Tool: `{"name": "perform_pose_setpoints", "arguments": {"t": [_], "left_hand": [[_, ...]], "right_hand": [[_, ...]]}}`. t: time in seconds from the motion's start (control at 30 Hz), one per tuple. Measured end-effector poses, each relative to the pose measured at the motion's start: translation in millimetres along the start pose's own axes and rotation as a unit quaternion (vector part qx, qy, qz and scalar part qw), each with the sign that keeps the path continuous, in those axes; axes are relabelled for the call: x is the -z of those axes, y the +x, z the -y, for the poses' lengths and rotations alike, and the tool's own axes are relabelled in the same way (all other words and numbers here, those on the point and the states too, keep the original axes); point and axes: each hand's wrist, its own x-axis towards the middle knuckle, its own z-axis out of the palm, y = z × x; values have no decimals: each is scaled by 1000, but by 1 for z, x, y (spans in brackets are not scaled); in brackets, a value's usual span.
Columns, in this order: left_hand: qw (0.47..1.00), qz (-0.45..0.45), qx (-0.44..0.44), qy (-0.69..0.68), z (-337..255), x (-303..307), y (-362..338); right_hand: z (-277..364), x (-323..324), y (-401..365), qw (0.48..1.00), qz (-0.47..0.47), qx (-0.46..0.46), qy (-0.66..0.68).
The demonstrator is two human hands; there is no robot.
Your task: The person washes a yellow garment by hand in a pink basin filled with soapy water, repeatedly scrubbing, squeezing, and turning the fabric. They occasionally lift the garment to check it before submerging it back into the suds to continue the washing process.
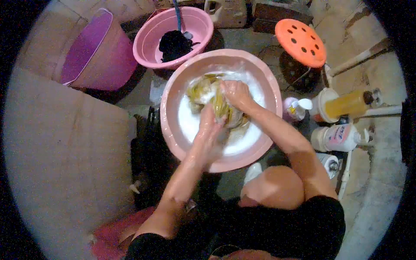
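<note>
Gripping wet yellow-green cloth (220, 105) with curled right hand (236, 92) and half-closed left hand (210, 120) in sudsy round pink plastic basin (234, 164).

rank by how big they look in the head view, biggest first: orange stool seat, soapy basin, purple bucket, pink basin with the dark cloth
1. soapy basin
2. purple bucket and pink basin with the dark cloth, too alike to rank
3. orange stool seat
</note>
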Motion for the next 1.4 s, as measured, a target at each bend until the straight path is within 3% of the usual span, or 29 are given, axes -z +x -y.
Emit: {"name": "perform_pose_setpoints", "arguments": {"t": [0.03,0.1,0.13,0.2,0.23,0.3,0.37,0.43,0.47,0.5,0.53,0.57,0.63,0.67,0.7,0.77,0.83,0.9,0.93,0.97,1.0,1.03,1.07,1.1,1.17,1.2,1.3,1.37,1.4], "left_hand": [[1000,9,7,-18,-1,8,4],[995,47,24,-85,2,9,18],[994,97,-38,-25,-8,14,0],[994,92,-48,-28,-4,20,-1],[993,79,-81,36,5,21,-4],[972,53,-150,171,10,10,-14],[953,39,-181,241,7,5,-20],[995,24,26,-88,2,-4,-21],[994,6,42,-103,0,-8,-25],[993,10,38,-116,9,-14,-16],[900,288,-113,-309,29,-2,-3],[921,308,-62,-232,14,20,13],[993,49,2,-106,10,5,-13],[995,17,32,-96,9,-7,-28],[993,10,56,-103,5,-19,-47],[993,40,30,-103,-15,-28,-53],[985,120,-66,-100,-39,-22,-45],[988,68,-135,37,-57,-11,-10],[964,-14,-138,228,-59,-3,14],[963,-8,-143,227,-60,-5,26],[847,-48,-241,471,-56,-2,28],[662,-84,-317,674,-50,1,34],[570,-135,-412,698,-7,17,69],[572,-132,-410,698,-1,12,71],[532,-84,-284,793,10,8,72],[565,-65,-236,788,11,6,72],[546,-27,-245,801,49,35,105],[566,-26,-219,794,59,39,118],[482,16,-151,863,56,38,122]], "right_hand": [[2,3,0,986,-11,-4,-165],[67,-14,-46,980,-154,72,-105],[83,-19,-66,980,-151,71,-106],[101,-30,-90,959,-8,281,-25],[92,-28,-84,958,-3,285,-26],[53,-17,-44,991,-59,77,-92],[35,-2,-17,978,-63,80,-180],[47,-2,-25,969,-42,49,-238],[66,-2,-35,956,-13,18,-291],[86,-10,-60,956,-40,197,-215],[101,-26,-89,925,-64,356,-116],[94,-35,-87,912,-104,372,-141],[60,-36,-62,923,-27,241,-298],[37,-5,-37,983,-5,81,-163],[21,8,-19,996,25,-80,-9],[33,32,-27,990,-11,0,-143],[1,47,-2,979,-1,-34,-201],[16,62,-1,973,-4,-62,-221],[24,66,0,968,-6,-87,-237],[26,65,8,967,-13,-84,-239],[25,53,2,967,-16,-61,-245],[22,37,-2,966,-18,-39,-254],[9,7,-7,958,-47,-44,-278],[4,-6,-8,958,-47,-46,-279],[-14,-27,-15,913,-12,-21,-408],[-25,-40,-17,912,-6,-27,-408],[-69,-75,-16,929,93,-66,-351],[-100,-71,-23,945,210,125,-218],[-102,-69,-14,939,240,88,-232]]}}
